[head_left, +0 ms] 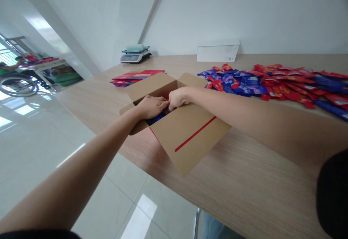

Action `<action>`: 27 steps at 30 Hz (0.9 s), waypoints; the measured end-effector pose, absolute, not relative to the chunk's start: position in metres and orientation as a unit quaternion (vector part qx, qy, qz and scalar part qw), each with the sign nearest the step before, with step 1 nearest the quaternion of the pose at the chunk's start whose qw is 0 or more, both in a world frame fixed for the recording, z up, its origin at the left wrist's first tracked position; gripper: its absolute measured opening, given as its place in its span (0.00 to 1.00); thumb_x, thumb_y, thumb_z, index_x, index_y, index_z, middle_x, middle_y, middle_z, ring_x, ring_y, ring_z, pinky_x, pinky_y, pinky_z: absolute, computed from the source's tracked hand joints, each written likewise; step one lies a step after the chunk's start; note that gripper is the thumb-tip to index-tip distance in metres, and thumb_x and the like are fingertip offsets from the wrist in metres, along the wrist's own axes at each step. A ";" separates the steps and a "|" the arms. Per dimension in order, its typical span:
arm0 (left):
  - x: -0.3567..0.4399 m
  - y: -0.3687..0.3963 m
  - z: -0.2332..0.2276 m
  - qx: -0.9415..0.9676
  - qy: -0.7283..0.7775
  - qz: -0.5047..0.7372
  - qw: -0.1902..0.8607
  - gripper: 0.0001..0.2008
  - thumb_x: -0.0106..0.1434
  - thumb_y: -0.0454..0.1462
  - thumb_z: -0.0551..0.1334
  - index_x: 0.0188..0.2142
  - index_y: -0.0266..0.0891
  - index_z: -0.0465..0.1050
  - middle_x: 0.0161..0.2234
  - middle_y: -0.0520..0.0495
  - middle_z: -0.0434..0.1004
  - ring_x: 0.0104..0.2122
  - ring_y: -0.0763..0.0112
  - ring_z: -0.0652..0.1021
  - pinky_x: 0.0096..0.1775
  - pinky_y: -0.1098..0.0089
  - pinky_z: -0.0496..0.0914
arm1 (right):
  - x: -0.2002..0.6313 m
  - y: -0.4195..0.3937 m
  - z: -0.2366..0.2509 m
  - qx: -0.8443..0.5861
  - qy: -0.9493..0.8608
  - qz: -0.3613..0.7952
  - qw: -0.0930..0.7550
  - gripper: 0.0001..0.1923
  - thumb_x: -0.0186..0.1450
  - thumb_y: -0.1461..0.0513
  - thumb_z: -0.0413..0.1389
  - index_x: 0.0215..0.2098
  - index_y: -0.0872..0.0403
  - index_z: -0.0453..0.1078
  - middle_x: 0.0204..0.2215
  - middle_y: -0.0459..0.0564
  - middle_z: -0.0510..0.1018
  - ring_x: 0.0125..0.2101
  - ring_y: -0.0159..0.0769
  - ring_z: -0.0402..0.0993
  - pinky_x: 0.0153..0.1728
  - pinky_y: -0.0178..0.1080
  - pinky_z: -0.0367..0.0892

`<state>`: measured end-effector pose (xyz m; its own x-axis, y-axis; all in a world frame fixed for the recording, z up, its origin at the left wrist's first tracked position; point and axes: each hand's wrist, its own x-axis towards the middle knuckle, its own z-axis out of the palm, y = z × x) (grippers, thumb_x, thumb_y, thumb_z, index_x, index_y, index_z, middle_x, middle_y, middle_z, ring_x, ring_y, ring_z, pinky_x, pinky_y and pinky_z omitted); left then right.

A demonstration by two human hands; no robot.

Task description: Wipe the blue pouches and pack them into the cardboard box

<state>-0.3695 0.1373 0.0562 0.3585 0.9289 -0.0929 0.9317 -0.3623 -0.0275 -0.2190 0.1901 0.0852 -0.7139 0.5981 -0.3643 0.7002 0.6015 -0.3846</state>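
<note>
An open cardboard box [190, 134] with a red stripe on its near flap stands on the table, its flaps folded outward. Inside it, blue packets [157, 119] show in part beneath my hands. My left hand [152, 106] lies flat over these packets, fingers stretched toward the right hand. Reaching in from the right, my right hand [179, 97] has its fingers curled down into the box next to the left fingertips. A bit of red shows between the hands. What the right fingers hold, if anything, is hidden.
Piles of small blue and red packets [239, 82] and larger red packets [293, 83] lie to the right. Flat red-and-blue packages [136, 76] are stacked behind the box. A scale [135, 56] and a white box [217, 53] stand at the back. The table edge [89, 128] runs along the left.
</note>
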 end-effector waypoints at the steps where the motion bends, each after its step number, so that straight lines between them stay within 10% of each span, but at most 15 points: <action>1: -0.371 0.137 0.055 0.823 0.565 -0.060 0.012 0.23 0.72 0.41 0.43 0.46 0.39 0.76 0.53 0.40 0.75 0.53 0.56 0.74 0.55 0.59 0.62 | -0.214 0.191 0.089 0.351 0.898 -0.247 0.097 0.18 0.62 0.51 0.63 0.36 0.60 0.77 0.30 0.53 0.78 0.33 0.41 0.75 0.35 0.42 0.68; 27: -0.236 0.002 0.064 0.885 0.461 -0.005 0.067 0.19 0.75 0.43 0.47 0.42 0.46 0.78 0.50 0.50 0.76 0.50 0.63 0.72 0.53 0.58 0.57 | -0.002 -0.004 0.034 0.227 0.961 -0.051 -0.149 0.25 0.65 0.40 0.55 0.32 0.53 0.70 0.29 0.47 0.75 0.32 0.40 0.69 0.36 0.44 0.55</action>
<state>-0.2362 0.0025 0.0643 0.5746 0.8154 -0.0698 0.8167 -0.5657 0.1139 -0.0022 -0.0040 0.0340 -0.8530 0.4509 0.2628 0.4205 0.8921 -0.1655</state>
